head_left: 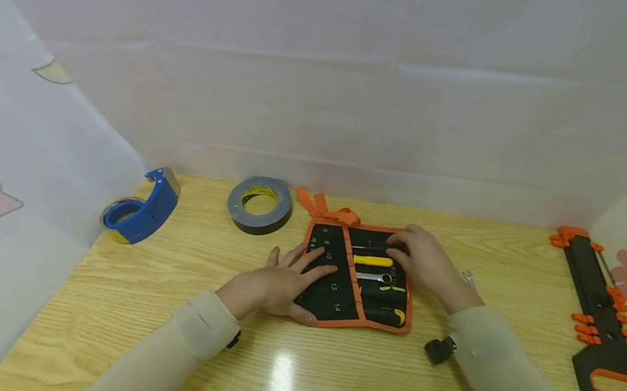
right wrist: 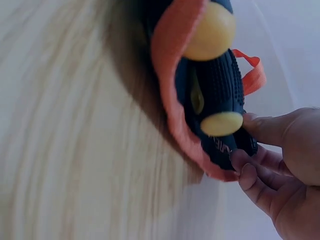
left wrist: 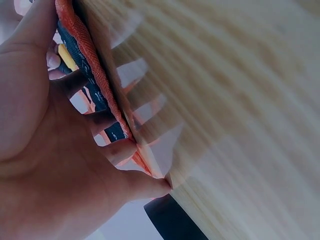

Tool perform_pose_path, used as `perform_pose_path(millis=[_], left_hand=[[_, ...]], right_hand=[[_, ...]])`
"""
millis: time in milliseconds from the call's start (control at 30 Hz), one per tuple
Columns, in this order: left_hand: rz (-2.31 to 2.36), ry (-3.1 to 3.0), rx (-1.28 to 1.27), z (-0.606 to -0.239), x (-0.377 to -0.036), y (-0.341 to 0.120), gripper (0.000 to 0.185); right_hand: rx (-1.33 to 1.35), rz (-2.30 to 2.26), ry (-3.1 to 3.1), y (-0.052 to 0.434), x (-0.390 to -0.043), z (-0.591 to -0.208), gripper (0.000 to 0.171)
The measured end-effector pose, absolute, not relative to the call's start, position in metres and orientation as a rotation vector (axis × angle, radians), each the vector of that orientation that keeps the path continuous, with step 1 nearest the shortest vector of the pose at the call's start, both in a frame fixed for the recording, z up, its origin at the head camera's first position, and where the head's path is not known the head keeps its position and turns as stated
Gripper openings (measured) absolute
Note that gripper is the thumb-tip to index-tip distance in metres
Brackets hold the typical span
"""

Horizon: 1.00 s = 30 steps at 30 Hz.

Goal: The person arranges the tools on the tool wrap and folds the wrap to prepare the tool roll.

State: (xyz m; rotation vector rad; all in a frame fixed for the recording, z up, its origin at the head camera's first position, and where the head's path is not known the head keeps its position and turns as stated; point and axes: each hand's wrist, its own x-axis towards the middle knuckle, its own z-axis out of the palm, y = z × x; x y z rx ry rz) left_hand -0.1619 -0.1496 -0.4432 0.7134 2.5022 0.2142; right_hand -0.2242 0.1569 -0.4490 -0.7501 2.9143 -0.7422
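Observation:
A black tool roll with orange trim (head_left: 335, 291) lies unrolled on the wooden table (head_left: 322, 375). My left hand (head_left: 288, 280) rests flat on its left half with the fingers spread; in the left wrist view the left hand (left wrist: 60, 165) presses the roll's orange edge (left wrist: 95, 75). My right hand (head_left: 426, 262) lies over the upper right part of the roll. In the right wrist view its thumb and fingers (right wrist: 260, 127) pinch a black-handled tool with a yellow end cap (right wrist: 220, 122) in the roll. A yellow-handled tool (head_left: 373, 260) and a silver wrench (head_left: 373, 276) sit in the pockets.
A grey tape roll (head_left: 259, 204) and a blue tape dispenser (head_left: 141, 209) lie at the back left. At the right edge lies a black and orange hand saw (head_left: 607, 324). A small black object (head_left: 439, 349) lies by my right forearm. White sheets wall the table.

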Motion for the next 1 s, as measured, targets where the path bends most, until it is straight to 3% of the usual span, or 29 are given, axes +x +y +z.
perform_pose_path(millis=[1000], left_hand=[[0.182, 2.508, 0.732, -0.44, -0.162, -0.149, 0.103]], right_hand=[[-0.829, -0.688, 2.778, 0.117, -0.234, -0.445, 0.025]])
